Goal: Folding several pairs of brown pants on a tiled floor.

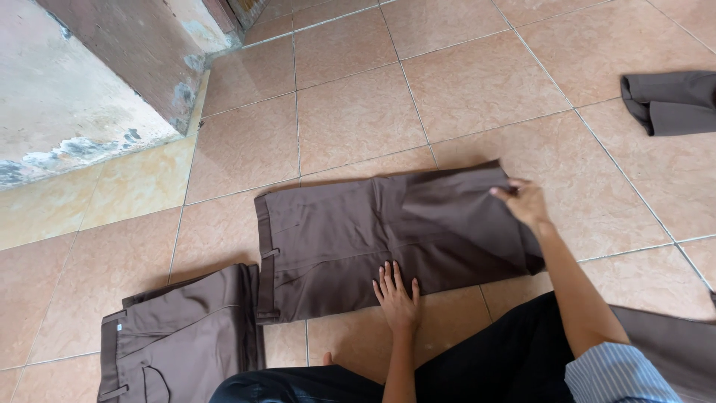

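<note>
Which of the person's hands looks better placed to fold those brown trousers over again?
Probably the right hand: it already pinches the folded end of the brown trousers, lifted slightly off the tiled floor. The left hand lies flat on the near edge, seemingly pinning the cloth.

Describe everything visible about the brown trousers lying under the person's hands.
The brown woven-cloth trousers lie flat on the tan tiled floor, folded, waistband with belt loop at the left. The left hand presses flat on their near edge; the right hand pinches the far right corner, lifting it. Their waistband end touches another brown garment.
</note>
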